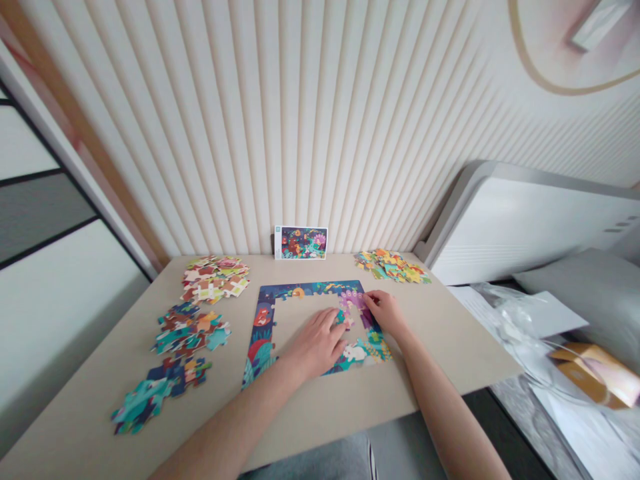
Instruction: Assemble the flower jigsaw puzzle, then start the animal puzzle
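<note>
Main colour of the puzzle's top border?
The top border is mostly dark blue, best seen in the head view.

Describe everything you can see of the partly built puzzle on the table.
The puzzle lies flat on the table, looking like printed cardboard. Joined pieces form a border around a mostly unfilled middle. Dark blue runs along the top, a red animal and teal leaves on the left, purple and pink at upper right, a white rabbit at lower right. The left hand reaches over it, that forearm hiding part of the lower edge; fingers of the right hand seem to touch the purple area.
</note>
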Tool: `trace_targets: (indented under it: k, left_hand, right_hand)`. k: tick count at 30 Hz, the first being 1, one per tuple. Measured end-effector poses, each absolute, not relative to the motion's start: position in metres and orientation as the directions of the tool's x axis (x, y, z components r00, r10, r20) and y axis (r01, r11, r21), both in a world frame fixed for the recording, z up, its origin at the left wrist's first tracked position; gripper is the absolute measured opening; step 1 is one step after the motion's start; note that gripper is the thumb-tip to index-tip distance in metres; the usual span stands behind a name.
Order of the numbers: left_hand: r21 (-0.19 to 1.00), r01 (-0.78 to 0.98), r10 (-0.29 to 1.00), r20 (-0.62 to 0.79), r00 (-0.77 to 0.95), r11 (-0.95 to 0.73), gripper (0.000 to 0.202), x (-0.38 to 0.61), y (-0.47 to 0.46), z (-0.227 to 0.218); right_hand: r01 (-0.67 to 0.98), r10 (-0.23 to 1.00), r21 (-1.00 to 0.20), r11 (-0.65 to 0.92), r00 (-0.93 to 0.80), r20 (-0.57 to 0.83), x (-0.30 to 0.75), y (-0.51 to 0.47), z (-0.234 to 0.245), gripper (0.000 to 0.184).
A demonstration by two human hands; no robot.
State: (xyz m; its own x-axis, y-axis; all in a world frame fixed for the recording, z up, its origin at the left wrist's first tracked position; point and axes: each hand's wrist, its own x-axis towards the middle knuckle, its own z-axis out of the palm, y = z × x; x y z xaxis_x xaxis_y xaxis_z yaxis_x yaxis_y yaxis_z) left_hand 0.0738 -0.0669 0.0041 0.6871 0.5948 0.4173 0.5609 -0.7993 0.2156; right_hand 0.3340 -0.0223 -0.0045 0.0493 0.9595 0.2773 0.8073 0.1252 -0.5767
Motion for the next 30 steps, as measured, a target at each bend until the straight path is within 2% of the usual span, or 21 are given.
trace_targets:
  k: [11, 15, 19, 22, 26, 30]
  left_hand:
    - [0.240, 0.590, 0.634, 0.371, 0.678, -0.771, 0.036, 0.075, -0.069, 0.011]
    - [0.238, 0.585, 0.630, 0.360, 0.688, -0.775, 0.027, 0.075, -0.071, 0.014]
    - [0.227, 0.593, 0.633, 0.345, 0.693, -0.773, 0.020, 0.072, -0.072, 0.016]
    - [0.236, 0.586, 0.630, 0.348, 0.694, -0.775, 0.021, 0.071, -0.073, 0.015]
    - [0.227, 0.589, 0.630, 0.342, 0.698, -0.776, 0.027, 0.072, -0.074, 0.015]
    - [0.210, 0.591, 0.625, 0.341, 0.702, -0.779, 0.036, 0.073, -0.074, 0.013]
  right_hand:
    - [0.788, 0.960, -0.595, 0.157, 0.020, 0.280, 0.330, -0.024, -0.002, 0.028]
    - [0.767, 0.950, -0.582, 0.270, -0.111, 0.293, 0.324, -0.032, 0.009, 0.023]
    - [0.719, 0.932, -0.594, 0.362, -0.266, 0.246, 0.320, -0.040, 0.020, 0.026]
    - [0.702, 0.930, -0.612, 0.363, -0.318, 0.186, 0.320, -0.043, 0.024, 0.029]
    - [0.709, 0.936, -0.612, 0.350, -0.295, 0.194, 0.324, -0.043, 0.027, 0.032]
    - [0.720, 0.905, -0.554, 0.419, -0.383, 0.187, 0.330, -0.041, 0.022, 0.035]
